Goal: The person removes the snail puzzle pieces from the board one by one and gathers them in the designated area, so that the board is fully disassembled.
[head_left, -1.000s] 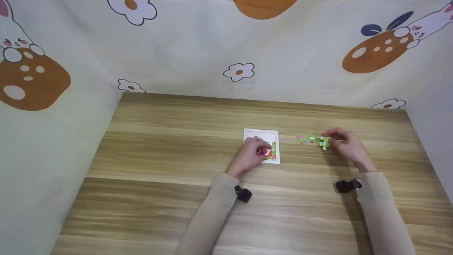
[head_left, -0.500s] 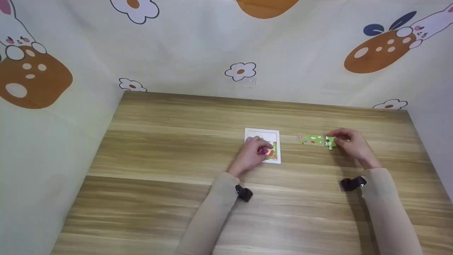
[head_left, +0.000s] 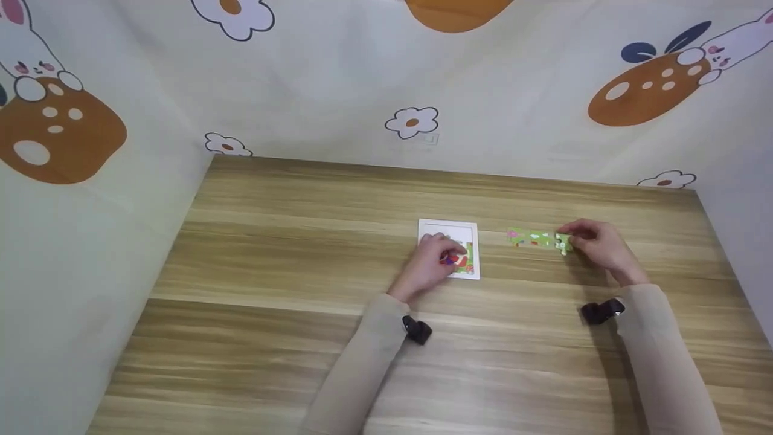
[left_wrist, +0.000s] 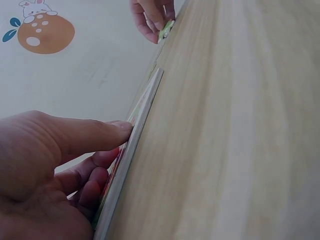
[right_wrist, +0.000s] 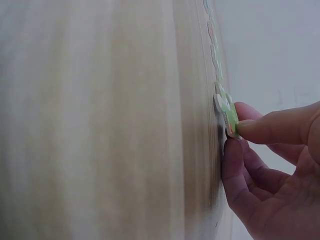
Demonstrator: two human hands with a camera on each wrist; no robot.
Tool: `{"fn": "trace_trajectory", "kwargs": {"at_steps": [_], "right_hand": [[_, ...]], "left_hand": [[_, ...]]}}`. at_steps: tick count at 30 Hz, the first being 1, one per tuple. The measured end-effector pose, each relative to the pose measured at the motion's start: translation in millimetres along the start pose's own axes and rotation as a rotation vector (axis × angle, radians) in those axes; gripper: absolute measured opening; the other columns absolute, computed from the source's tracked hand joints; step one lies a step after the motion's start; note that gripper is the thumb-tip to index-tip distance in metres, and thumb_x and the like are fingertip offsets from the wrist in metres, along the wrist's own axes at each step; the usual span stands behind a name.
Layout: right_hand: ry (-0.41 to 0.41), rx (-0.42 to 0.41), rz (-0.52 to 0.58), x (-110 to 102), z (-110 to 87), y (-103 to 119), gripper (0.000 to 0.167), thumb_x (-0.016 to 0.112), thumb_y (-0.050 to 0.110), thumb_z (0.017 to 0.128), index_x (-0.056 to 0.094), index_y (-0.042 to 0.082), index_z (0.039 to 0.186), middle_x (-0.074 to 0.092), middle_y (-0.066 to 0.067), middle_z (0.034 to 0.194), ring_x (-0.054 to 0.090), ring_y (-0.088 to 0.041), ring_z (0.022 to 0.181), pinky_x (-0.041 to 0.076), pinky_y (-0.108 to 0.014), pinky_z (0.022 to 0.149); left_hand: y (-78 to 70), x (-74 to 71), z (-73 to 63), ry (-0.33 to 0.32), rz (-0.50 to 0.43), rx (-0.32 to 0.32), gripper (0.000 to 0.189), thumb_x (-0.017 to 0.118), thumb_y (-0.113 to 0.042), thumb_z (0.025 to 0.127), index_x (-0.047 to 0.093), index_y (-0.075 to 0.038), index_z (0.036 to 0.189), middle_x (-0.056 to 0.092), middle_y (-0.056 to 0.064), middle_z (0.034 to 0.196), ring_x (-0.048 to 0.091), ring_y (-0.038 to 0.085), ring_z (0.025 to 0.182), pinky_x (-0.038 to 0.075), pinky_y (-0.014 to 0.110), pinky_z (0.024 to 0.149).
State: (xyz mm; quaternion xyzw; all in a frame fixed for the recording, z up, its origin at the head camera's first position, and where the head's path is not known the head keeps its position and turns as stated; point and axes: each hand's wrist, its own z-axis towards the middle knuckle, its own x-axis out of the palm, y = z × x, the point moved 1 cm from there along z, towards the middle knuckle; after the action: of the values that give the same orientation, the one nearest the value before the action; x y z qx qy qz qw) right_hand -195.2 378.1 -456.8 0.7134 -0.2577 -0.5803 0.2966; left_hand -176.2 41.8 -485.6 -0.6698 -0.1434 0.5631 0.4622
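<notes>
My left hand [head_left: 423, 261] rests on a white-bordered puzzle board [head_left: 475, 260], thumb and fingers relaxed over its red and green picture. In the left wrist view the thumb [left_wrist: 100, 135] touches the board near its edge. Part of the picture is hidden under the hand. To the right, my right hand [head_left: 606, 249] pinches a green puzzle piece [head_left: 561, 243] between thumb and fingers. The right wrist view shows that piece [right_wrist: 230, 114] tilted close over the table. It lies in line with other green puzzle pieces [head_left: 535, 238], which form a short row.
All of this lies on a wood-grain table [head_left: 290, 254]. A pale cloth wall [head_left: 320, 90] printed with flowers and rabbits rises behind and beside it. Small black cameras [head_left: 416, 330] are strapped at both wrists.
My right hand moved slightly right with the green piece, opening a small gap from the row, then eased back against it. My left hand stays on the board.
</notes>
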Motion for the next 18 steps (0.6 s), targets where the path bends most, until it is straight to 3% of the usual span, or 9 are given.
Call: {"fn": "trace_trajectory", "kwargs": {"at_steps": [9, 18], "right_hand": [[-0.005, 0.004, 0.029, -0.1, -1.3, -1.1, 0.026, 0.053, -0.001, 0.094, 0.061, -0.007, 0.117, 0.058, -0.025, 0.117, 0.053, -0.014, 0.094, 0.041, -0.017, 0.074], [-0.026, 0.001, 0.033, 1.2, -10.6, 4.7, 0.025, 0.053, -0.002, 0.092, 0.06, -0.007, 0.116, 0.059, -0.025, 0.115, 0.052, -0.019, 0.093, 0.043, -0.018, 0.07]], "left_hand": [[-0.2, -0.4, -0.5, 0.01, -0.005, -0.012, 0.03, 0.072, 0.0, 0.079, 0.072, -0.008, 0.108, 0.058, 0.002, 0.095, 0.046, 0.016, 0.093, 0.038, 0.023, 0.081], [-3.9, -1.6, -1.2, 0.024, 0.034, 0.004, 0.028, 0.072, 0.002, 0.079, 0.072, -0.006, 0.106, 0.059, 0.005, 0.098, 0.048, 0.02, 0.094, 0.038, 0.026, 0.082]]}}
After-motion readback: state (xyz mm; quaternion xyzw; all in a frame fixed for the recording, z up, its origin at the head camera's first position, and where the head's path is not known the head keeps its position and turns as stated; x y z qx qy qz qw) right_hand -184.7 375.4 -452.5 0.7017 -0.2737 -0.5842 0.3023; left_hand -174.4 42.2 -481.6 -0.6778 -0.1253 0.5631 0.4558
